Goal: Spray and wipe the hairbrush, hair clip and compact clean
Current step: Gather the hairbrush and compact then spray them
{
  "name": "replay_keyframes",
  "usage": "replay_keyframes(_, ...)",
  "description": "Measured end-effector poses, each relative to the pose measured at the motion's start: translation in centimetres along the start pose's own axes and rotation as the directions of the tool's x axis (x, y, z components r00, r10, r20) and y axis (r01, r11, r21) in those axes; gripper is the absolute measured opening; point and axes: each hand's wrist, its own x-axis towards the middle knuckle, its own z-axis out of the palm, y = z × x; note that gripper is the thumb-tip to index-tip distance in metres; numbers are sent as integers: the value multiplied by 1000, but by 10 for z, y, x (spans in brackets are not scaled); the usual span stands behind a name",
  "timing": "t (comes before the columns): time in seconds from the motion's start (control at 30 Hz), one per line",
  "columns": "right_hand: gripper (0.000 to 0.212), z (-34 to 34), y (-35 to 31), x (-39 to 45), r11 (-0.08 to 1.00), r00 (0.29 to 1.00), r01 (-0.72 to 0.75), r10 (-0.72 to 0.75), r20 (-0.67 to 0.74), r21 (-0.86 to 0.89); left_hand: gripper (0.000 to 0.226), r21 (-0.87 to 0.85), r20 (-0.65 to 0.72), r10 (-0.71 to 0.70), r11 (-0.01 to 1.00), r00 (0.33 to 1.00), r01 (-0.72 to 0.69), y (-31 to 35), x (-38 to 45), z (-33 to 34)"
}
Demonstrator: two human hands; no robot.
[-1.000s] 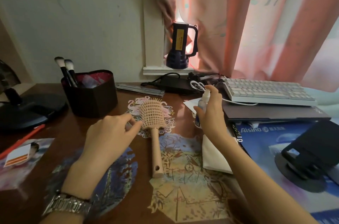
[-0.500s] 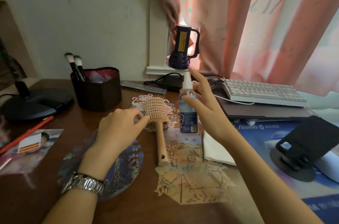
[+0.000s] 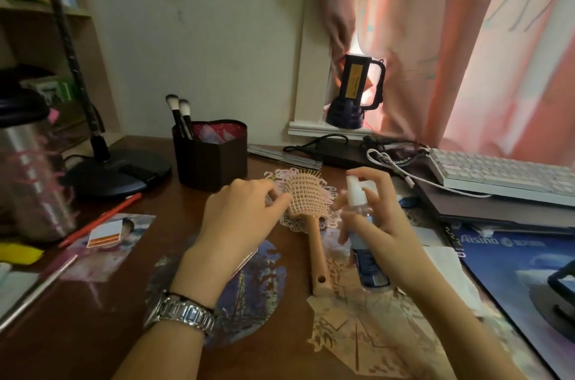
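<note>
A peach hairbrush [image 3: 312, 208] lies on the wooden desk [image 3: 102, 302], bristles up, handle toward me. My left hand [image 3: 239, 218] pinches the left edge of the brush head with its fingertips. My right hand [image 3: 376, 224] grips a small clear spray bottle [image 3: 362, 224] with a white nozzle and blue label, just right of the brush head, index finger on top of the pump. A white cloth [image 3: 448, 267] lies on the desk to the right of my right forearm. I see neither hair clip nor compact.
A dark heart-shaped holder [image 3: 211, 155] with makeup brushes stands behind the brush. A lamp base [image 3: 118, 171] and steel flask [image 3: 34, 180] sit at the left. A white keyboard [image 3: 504, 177], a laptop and a black stand [image 3: 560, 295] fill the right side. Decorative paper cutouts lie under my hands.
My right hand has brought the spray bottle down and closer to the brush head, with the finger now on the pump. My left hand stays on the brush head's left edge.
</note>
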Motion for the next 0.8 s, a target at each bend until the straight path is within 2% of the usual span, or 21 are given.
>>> replay_keyframes(0.17,53,-2,1,-5,996,999,36,-37,-9,-83,33,17,-13,-4,1000,1000,5,-1,-1,3)
replay_keyframes(0.4,53,-6,5,-13,983,994,18,-36,-99,-180,33,0,-15,-23,1000,1000,23,-7,0,3)
replay_keyframes(0.6,61,-11,-3,-15,904,984,4,-80,-160,-427,35,-19,61,-59,998,996,61,-22,1,-3)
replay_keyframes(0.7,61,-8,-11,-23,830,989,44,-114,-92,-557,33,-23,101,-79,996,992,82,-34,3,-11)
replay_keyframes(0.8,57,-3,-15,-28,747,998,48,-66,-2,-663,34,-37,82,-111,993,990,114,-45,2,-19)
